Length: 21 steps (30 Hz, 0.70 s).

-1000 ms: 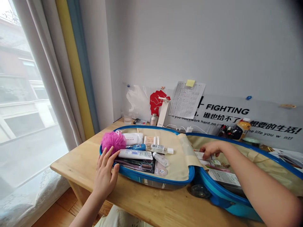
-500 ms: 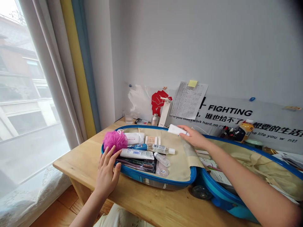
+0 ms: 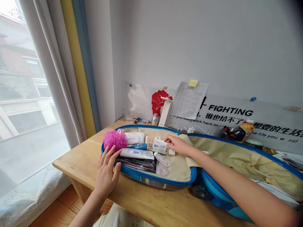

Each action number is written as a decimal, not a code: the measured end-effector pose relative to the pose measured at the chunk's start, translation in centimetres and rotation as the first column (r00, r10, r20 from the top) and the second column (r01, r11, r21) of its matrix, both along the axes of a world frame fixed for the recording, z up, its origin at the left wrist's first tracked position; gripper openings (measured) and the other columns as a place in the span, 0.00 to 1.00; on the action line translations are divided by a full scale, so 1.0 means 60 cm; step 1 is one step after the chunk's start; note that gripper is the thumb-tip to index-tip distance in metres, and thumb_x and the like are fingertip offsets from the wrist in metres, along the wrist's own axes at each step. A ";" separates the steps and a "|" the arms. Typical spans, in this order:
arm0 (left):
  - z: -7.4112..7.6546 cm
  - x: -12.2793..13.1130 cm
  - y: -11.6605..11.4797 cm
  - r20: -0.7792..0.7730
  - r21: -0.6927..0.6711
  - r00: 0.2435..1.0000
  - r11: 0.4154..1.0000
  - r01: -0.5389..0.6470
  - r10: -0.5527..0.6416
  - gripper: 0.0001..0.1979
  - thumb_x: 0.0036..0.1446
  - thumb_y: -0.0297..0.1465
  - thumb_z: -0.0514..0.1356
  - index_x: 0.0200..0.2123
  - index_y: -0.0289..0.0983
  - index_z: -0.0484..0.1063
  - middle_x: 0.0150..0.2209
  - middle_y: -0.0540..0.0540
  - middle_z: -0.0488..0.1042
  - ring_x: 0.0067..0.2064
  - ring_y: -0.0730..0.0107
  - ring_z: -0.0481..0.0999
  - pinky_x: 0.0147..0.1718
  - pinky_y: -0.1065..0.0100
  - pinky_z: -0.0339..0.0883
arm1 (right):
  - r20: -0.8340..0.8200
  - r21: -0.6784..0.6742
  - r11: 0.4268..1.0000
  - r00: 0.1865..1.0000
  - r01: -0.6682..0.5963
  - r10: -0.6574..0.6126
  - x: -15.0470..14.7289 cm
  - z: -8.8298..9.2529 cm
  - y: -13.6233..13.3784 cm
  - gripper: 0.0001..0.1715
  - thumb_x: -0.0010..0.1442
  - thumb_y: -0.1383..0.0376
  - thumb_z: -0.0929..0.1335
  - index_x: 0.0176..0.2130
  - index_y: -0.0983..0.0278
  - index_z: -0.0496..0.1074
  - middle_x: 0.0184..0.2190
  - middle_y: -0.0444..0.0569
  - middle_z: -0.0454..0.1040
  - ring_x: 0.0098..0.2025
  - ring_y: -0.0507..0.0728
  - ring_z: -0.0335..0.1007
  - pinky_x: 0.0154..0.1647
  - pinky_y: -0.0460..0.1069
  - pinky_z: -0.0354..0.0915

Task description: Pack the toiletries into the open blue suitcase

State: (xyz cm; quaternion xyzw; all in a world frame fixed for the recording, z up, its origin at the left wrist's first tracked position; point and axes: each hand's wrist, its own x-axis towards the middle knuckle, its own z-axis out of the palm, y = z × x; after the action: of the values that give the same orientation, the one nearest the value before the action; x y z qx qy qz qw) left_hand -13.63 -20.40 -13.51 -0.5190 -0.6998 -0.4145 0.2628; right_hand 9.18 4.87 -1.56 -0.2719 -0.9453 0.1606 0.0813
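Observation:
My left hand (image 3: 107,170) rests with fingers spread over the blue rim and the side of a pink bath puff (image 3: 114,141), which sits at the left end of the open blue suitcase (image 3: 163,185). Between the fingers of my right hand (image 3: 178,145) is a small white container (image 3: 163,142), partly hidden, low over a clear bottle (image 3: 172,152) with a white cap. Around them lie a white tube (image 3: 137,154), a blue bottle (image 3: 140,146), cotton swabs (image 3: 151,139), a white packet (image 3: 134,138), a small clear bottle (image 3: 163,159) and toothbrushes (image 3: 142,164).
The suitcase's other half (image 3: 220,154) lies open on the right, partly behind my right forearm. Along the wall stand a metal bottle (image 3: 154,119), a clear cup (image 3: 129,118) and an orange bottle (image 3: 247,129). The wooden table (image 3: 82,157) ends at the left near the curtain.
My right hand has moved left and down with the white container, from over the suitcase's back edge to above the toiletries. My left hand stays on the bath puff.

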 end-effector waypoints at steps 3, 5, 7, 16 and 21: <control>0.000 0.000 0.000 0.005 0.006 1.000 1.000 -0.001 0.001 0.20 0.65 0.35 0.48 0.58 0.42 0.65 0.64 0.43 0.61 0.68 0.53 0.52 0.65 0.47 0.47 | -0.005 -0.002 1.000 1.000 -0.008 0.008 0.001 -0.001 -0.001 0.16 0.65 0.56 0.65 0.46 0.64 0.71 0.45 0.49 0.73 0.45 0.54 0.70 0.49 0.55 0.67; 0.001 -0.001 -0.001 0.001 0.014 1.000 1.000 0.001 -0.001 0.20 0.65 0.35 0.47 0.58 0.42 0.65 0.63 0.43 0.62 0.68 0.53 0.53 0.65 0.47 0.47 | -0.024 0.011 1.000 1.000 0.002 -0.002 0.005 0.006 0.006 0.16 0.65 0.56 0.65 0.46 0.63 0.71 0.47 0.49 0.72 0.48 0.54 0.69 0.52 0.56 0.66; 0.002 -0.001 -0.001 -0.007 0.021 1.000 1.000 0.004 -0.004 0.20 0.66 0.35 0.47 0.58 0.42 0.65 0.63 0.42 0.62 0.68 0.53 0.52 0.65 0.47 0.47 | -0.068 0.042 0.997 0.996 0.066 -0.064 0.017 0.018 0.026 0.16 0.65 0.55 0.64 0.47 0.62 0.71 0.51 0.50 0.71 0.50 0.55 0.68 0.54 0.57 0.65; -0.001 -0.001 -0.001 -0.004 0.008 1.000 1.000 0.008 -0.008 0.20 0.66 0.35 0.47 0.59 0.41 0.64 0.63 0.41 0.61 0.68 0.52 0.52 0.65 0.46 0.47 | 0.104 0.013 0.903 0.897 0.430 -0.429 0.158 0.032 0.154 0.17 0.65 0.55 0.65 0.46 0.64 0.70 0.44 0.49 0.72 0.43 0.53 0.70 0.46 0.53 0.69; -0.001 -0.002 0.000 -0.013 0.006 1.000 1.000 0.007 -0.007 0.20 0.66 0.34 0.47 0.59 0.42 0.63 0.64 0.42 0.61 0.68 0.53 0.52 0.65 0.46 0.47 | 0.374 -0.158 0.875 0.848 0.457 -0.375 0.216 0.001 0.169 0.15 0.65 0.56 0.65 0.45 0.64 0.71 0.41 0.47 0.73 0.38 0.50 0.70 0.40 0.50 0.70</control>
State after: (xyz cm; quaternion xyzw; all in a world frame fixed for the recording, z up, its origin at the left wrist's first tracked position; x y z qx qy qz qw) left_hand -13.73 -20.41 -13.55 -0.5233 -0.6950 -0.4140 0.2678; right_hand 22.11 15.01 -1.49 -0.5026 -0.8362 0.2044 -0.0797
